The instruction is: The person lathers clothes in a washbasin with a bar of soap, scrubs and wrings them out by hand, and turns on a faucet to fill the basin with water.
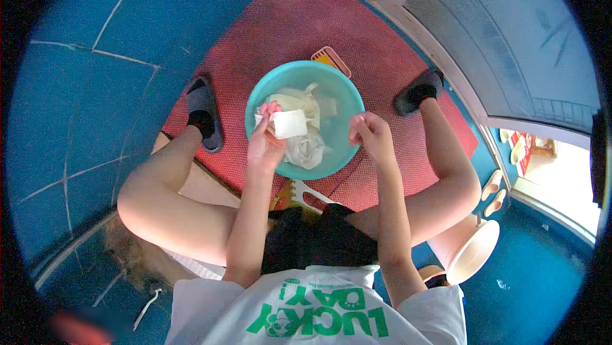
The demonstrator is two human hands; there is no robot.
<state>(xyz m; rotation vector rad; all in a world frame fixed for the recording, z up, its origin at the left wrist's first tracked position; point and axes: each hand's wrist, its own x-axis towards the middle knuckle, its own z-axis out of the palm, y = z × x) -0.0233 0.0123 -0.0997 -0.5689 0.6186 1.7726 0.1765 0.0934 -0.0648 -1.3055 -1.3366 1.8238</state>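
Note:
A round turquoise plastic basin (342,91) stands on the red mat, between the person's feet. In it lie a pale cream cloth (306,98) and a white cloth (306,151), in what looks like cloudy water. My left hand (267,146) is over the basin's left part, palm up, with a flat white rectangular piece (290,124), perhaps folded cloth or soap, resting against its fingers. My right hand (370,134) is at the basin's right rim, its fingers curled in; whether they pinch anything small cannot be told.
A pink and yellow soap dish or brush (331,62) lies beyond the basin on the red textured mat (287,24). Blue tiled wall rises at left. At right are a framed glass door (502,34), beige slippers (492,185) and a pale pink bucket-like container (473,249).

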